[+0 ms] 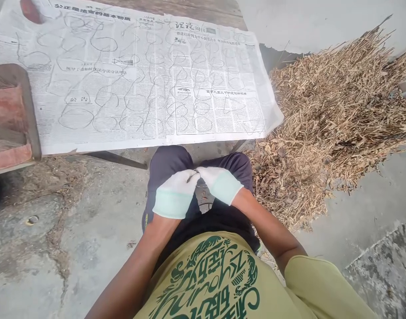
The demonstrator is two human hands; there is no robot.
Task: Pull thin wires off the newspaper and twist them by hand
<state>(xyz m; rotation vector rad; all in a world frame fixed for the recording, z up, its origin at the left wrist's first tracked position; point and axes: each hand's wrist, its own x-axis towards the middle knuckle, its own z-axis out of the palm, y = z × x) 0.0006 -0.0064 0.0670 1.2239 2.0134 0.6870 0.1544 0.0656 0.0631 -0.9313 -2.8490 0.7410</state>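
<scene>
Both my hands wear white gloves with pale mint cuffs and meet over my lap. My left hand [176, 188] is closed, its fingertips pinching a thin dark wire-like strand [191, 177]. My right hand [219, 180] is closed too, its fingertips against the left ones on the same strand. A fine curved length hangs below the fingers; most of the strand is hidden by the gloves. In front of my knees, newspaper sheets [50, 141] cover a table, with several rows of thin, bent loops [105, 48] lying on them.
A worn wooden chair or stool with reddish slats [10, 108] stands at the left against the table. Dry stalks [322, 102] are heaped at the right. A red object [30, 11] lies on the newspaper's far left corner. Cracked concrete floor [99, 248] surrounds me.
</scene>
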